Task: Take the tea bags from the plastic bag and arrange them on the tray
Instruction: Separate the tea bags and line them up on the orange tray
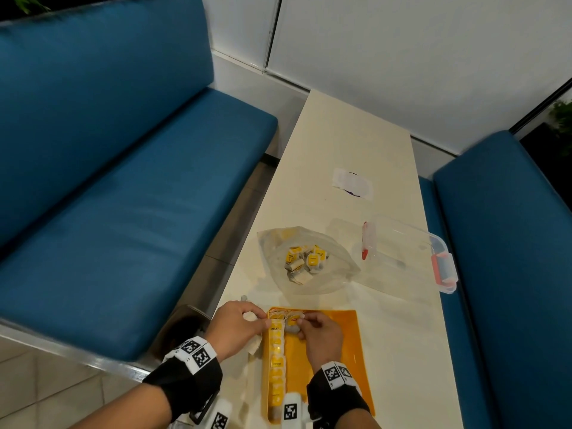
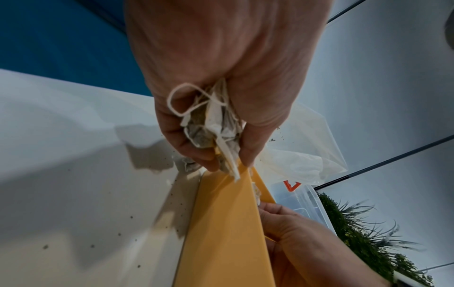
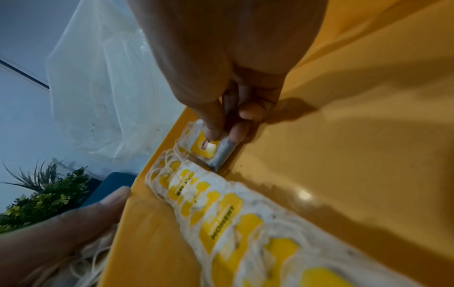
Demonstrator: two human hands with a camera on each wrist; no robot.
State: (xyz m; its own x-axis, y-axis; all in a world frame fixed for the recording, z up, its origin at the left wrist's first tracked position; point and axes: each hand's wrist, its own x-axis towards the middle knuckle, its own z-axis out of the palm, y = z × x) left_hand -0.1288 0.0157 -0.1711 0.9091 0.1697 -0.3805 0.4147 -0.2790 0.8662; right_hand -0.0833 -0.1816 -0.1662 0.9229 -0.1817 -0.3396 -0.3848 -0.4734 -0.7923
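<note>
Only left wrist view shows left hand point(image 2: 221, 81) clutching crumpled tea bags point(image 2: 211, 126)

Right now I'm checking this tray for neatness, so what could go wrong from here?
The left hand grips a crumpled wad of tea bags with tangled strings; one could tear or drop. Loose tea specks already dot the table. The right hand starts a second row tight against the first row; a nudge might disturb it.
</note>
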